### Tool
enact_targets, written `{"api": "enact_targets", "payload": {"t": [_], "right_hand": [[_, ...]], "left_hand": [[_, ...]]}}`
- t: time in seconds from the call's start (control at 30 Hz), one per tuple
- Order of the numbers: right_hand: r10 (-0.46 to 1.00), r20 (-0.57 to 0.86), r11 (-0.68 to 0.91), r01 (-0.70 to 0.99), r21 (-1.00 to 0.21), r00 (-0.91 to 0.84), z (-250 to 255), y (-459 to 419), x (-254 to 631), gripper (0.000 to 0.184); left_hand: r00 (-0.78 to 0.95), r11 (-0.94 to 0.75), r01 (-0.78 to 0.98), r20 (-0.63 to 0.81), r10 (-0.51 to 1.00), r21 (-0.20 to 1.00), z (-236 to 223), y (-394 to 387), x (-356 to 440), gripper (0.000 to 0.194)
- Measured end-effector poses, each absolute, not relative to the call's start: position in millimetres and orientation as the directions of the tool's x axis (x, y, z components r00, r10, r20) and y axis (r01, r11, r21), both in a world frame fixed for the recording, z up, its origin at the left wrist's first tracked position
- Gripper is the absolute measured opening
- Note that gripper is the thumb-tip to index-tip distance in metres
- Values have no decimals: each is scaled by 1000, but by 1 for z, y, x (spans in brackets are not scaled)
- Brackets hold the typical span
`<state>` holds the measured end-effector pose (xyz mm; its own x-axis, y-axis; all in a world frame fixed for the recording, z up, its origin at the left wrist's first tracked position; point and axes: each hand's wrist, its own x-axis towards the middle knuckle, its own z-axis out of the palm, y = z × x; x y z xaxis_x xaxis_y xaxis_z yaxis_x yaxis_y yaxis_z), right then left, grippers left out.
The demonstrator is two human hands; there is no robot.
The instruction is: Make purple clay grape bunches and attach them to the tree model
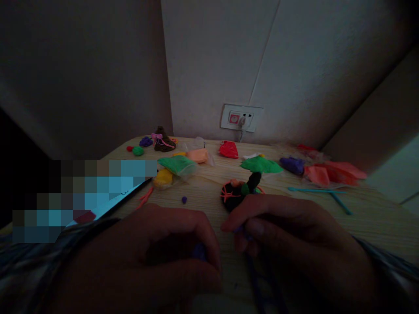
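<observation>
My left hand (163, 248) is curled closed near the table's front edge, with a bit of purple clay (198, 251) showing between its fingers. My right hand (288, 235) is closed in a pinch on a thin purple clay strand (253, 274) that runs down toward me. Just beyond my right fingertips stands a black clay model (234, 196) with orange lines, a dark stem and a green clay cap (261, 165). The scene is dim.
On the wooden table (366, 218) lie bagged clay lumps: green (176, 165), yellow (163, 178), orange (197, 155), red (228, 149), purple (292, 165). A brown clay figure (163, 140) stands at the back. Blue sticks (319, 190) lie right. A lit screen (108, 205) is left. A wall socket (241, 117) is behind.
</observation>
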<state>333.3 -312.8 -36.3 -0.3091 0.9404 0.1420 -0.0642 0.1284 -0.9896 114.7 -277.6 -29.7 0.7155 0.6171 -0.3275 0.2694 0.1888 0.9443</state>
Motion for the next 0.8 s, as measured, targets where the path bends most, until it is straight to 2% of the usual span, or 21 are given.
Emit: {"api": "enact_targets", "payload": {"t": [0.27, 0.5, 0.6, 0.67, 0.73, 0.8], "right_hand": [[946, 89, 38, -166, -985, -313, -38, -312, 335, 27], [924, -38, -145, -257, -955, -380, -37, -314, 333, 18], [918, -71, -186, -266, -946, -390, -38, -314, 331, 32], [934, -20, -116, -250, -961, -355, -37, -314, 332, 40], [951, 107, 41, -225, -974, -291, -33, -314, 336, 45], [953, 198, 158, -179, -971, -231, -29, -314, 341, 41]], "left_hand": [[725, 139, 295, -316, 613, 946, -27, -281, 114, 12], [658, 184, 327, -362, 660, 927, -26, -283, 116, 15], [669, 176, 338, -368, 646, 925, -27, -283, 115, 18], [653, 183, 353, -382, 654, 917, -28, -283, 114, 15], [679, 157, 336, -354, 643, 929, -29, -282, 113, 12], [721, 115, 305, -308, 621, 945, -31, -281, 111, 12]]}}
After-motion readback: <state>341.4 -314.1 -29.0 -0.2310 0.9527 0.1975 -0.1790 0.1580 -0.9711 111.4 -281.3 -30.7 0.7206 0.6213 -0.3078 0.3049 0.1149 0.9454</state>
